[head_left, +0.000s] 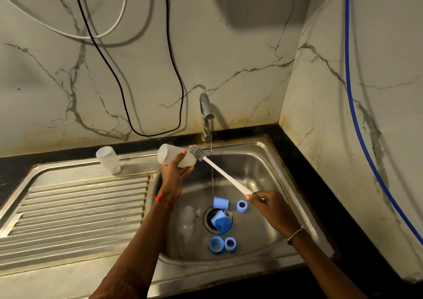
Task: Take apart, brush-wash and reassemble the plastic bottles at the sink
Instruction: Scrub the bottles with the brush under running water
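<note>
- The left hand (175,172) is wrapped round a translucent bottle body (176,156), thumb on top and fingers underneath. It holds the bottle on its side above the basin's back left corner, mouth turned to the right.
- The right hand (267,205) pinches the very end of a long white bottle brush (225,175), out over the basin and well apart from the left hand.
- The brush's grey bristle head (197,152) sits right at the bottle's mouth and looks to be outside it. From here I can't tell whether it touches the rim.
- A thin stream of water (211,161) runs from the tap (206,115), falling just beside the brush head.
- Down in the sink (263,152) lie the stripped parts: blue rings (242,206), a blue cap (220,203), more blue pieces in the drain (220,222) and clear teats (187,218) to its left.
- A second bottle (108,160) stands upside down at the back of the drainboard (80,198).
- I'd say the taking apart is done and this is the brush-wash of one bottle body, with the small parts probably waiting their turn.
- The next move calls for lining the head up with the mouth and pushing it straight in, with the left hand firm so the wet plastic doesn't slip or twist.
</note>
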